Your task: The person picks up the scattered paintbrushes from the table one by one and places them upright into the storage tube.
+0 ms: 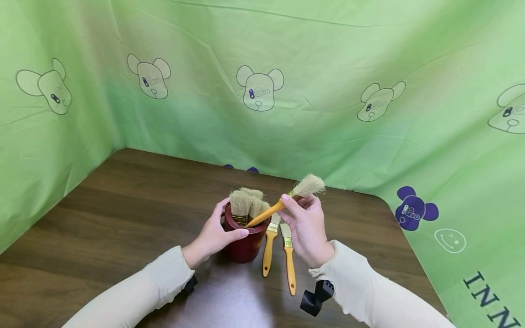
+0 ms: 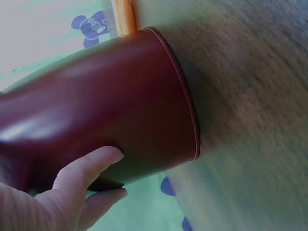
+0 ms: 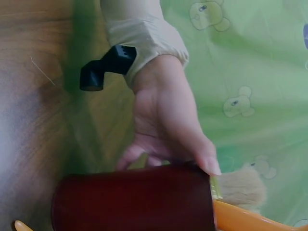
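My left hand (image 1: 213, 234) grips a dark red round pot (image 1: 244, 246), thumb along the rim and fingers around the far side. Several paintbrushes (image 1: 239, 202) stand in the pot with their pale bristles up. In my right hand (image 1: 308, 228) is another paintbrush (image 1: 268, 212), pinched close to its metal band. It slants, bristles up to the right, and its yellow handle's end is at the pot's mouth. In the right wrist view the left hand (image 3: 166, 110) shows behind the pot (image 3: 134, 199). The left wrist view shows left-hand fingers (image 2: 96, 161) against the pot's side.
Two paintbrushes with yellow handles, one (image 1: 268, 253) close beside the pot and one (image 1: 289, 264) further right, lie on the brown wooden table (image 1: 135, 205). A green printed cloth (image 1: 307, 127) rises behind and at both sides. Each wrist carries a black device (image 1: 317, 298).
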Demonstrator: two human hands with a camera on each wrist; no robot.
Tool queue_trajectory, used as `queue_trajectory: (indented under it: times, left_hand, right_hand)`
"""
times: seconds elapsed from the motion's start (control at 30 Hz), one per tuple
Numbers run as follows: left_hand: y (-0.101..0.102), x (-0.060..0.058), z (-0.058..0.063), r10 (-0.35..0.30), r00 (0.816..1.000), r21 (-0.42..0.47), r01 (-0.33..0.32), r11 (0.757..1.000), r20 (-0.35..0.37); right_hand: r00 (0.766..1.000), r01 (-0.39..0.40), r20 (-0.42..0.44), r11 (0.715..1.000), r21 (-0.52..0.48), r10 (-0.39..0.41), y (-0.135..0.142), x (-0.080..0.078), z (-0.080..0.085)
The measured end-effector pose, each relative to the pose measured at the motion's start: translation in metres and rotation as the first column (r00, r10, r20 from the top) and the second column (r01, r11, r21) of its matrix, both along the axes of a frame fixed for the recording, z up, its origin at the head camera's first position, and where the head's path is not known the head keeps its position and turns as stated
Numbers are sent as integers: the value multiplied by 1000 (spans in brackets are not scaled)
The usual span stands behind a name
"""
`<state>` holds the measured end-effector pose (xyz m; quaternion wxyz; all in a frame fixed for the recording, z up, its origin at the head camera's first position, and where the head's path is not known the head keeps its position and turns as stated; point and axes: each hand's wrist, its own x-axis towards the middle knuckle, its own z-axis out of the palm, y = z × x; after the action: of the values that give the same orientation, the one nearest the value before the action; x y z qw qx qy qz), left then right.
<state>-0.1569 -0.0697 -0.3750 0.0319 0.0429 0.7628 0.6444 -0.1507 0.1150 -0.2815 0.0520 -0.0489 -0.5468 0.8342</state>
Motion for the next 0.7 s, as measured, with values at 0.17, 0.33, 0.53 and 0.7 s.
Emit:
queue_trajectory:
  times: [0.17, 0.33, 0.53, 0.7]
  left_hand:
    - [0, 0, 0, -2, 1000, 0, 2, 1000, -10]
    - [0, -1, -1, -6, 1000, 6, 6, 1000, -12]
    - [0, -1, -1, -5, 1000, 7, 5, 1000, -12]
    - [0, -1, 0, -4, 1000, 12, 4, 1000, -13]
  right_hand:
    - [1000, -19, 14, 999, 29, 18, -5, 0, -9]
    - [999, -49, 25, 998, 38, 48, -8, -1, -17]
    - [996, -74, 48, 996, 46, 72, -10, 0, -22]
    - [995, -84, 61, 995, 56, 80, -11, 2, -25]
